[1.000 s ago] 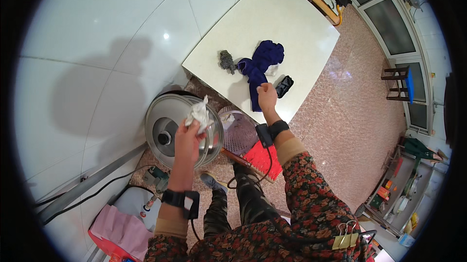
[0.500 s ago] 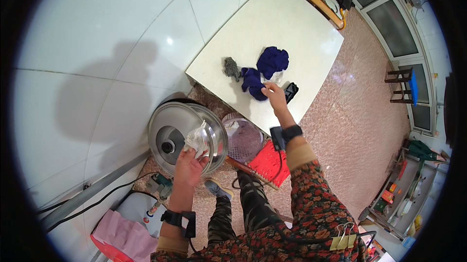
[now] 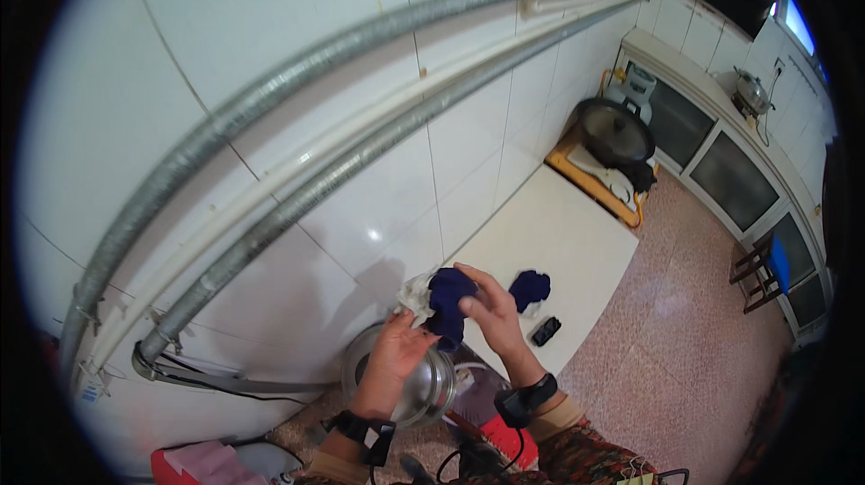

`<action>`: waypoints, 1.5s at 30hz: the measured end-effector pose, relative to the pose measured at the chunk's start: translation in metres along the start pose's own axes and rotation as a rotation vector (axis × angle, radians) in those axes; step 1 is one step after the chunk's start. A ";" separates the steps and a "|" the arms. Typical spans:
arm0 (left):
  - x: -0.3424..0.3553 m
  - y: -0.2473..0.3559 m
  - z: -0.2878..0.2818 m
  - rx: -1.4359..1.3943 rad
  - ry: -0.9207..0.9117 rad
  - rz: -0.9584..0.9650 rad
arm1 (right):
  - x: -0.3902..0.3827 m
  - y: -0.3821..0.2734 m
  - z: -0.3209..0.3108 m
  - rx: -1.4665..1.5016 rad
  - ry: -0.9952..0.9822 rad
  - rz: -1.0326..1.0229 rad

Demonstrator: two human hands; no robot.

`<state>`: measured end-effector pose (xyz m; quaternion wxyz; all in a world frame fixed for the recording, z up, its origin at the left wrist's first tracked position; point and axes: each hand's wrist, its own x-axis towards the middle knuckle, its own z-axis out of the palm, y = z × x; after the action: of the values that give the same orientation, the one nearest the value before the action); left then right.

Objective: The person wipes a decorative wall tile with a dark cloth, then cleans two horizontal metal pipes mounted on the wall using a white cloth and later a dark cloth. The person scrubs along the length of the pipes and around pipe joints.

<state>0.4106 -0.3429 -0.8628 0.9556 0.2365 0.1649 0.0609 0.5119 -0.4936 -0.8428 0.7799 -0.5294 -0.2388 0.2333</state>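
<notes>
Both hands are raised in front of the wall, close together. Between them is a bunched dark blue cloth [image 3: 450, 305], with my right hand [image 3: 494, 312] closed on its right side. My left hand [image 3: 396, 359] pinches a crumpled white piece [image 3: 414, 296], thin cloth or plastic, pressed against the blue cloth's left side. Beyond my right hand, a second dark blue cloth [image 3: 530, 289] lies on the white table [image 3: 577, 233], with something whitish under its lower edge. Nearer me is a small black object [image 3: 546, 331].
A steel pot with a lid [image 3: 419, 395] stands below my left hand, beside a mesh basket [image 3: 478, 395] and a red woven seat [image 3: 509, 442]. Grey pipes [image 3: 306, 215] run along the tiled wall. A dark pan [image 3: 617, 132] sits past the table's far end; a blue-topped stool [image 3: 766, 269] stands right.
My right hand has lifted one dark blue cloth off the table. My left hand has brought the white piece up against it. The view has tilted up toward the wall.
</notes>
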 end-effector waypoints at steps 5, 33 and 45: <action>-0.009 0.043 0.046 0.020 -0.105 0.072 | 0.019 -0.031 0.040 -0.185 0.011 -0.059; -0.266 0.088 -0.201 -0.016 0.261 -0.037 | 0.213 -0.169 0.103 -0.607 0.470 -1.087; -0.262 0.086 -0.149 -0.016 0.293 0.130 | 0.292 -0.225 0.049 -0.754 0.530 -1.057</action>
<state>0.1096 -0.2537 -0.8717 0.9173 0.2274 0.2864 0.1578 0.7330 -0.3530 -0.5797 0.5840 -0.6158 -0.3307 -0.4128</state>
